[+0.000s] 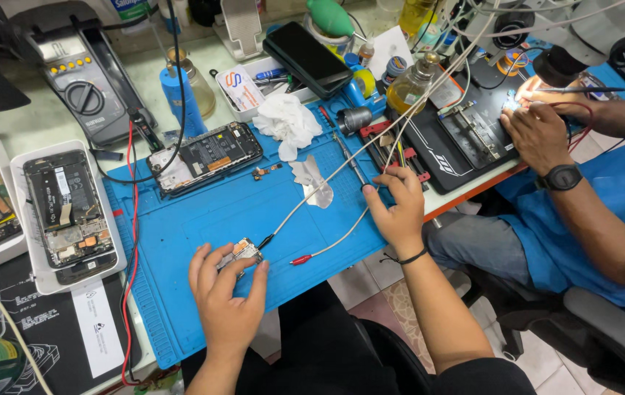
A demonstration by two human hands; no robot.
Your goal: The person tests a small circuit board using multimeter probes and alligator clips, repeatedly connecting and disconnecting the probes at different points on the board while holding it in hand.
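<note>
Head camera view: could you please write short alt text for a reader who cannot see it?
A person's left hand holds a small circuit board on a blue work mat, while the right hand touches a thin tool. An opened phone lies on the mat, and a co-worker works nearby.

1. Mat [203, 219]: bright blue.
2. Clips: one black [266, 241], one red [300, 259], both on white leads.
3. Tissue [287, 121]: white.
4. Bottle [409, 86]: yellow liquid.
5. Co-worker's shirt [620, 183]: blue; watch [561, 177]: black.

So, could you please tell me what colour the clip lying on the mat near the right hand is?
Red. The clip on the blue mat shows best in the head view.
</note>
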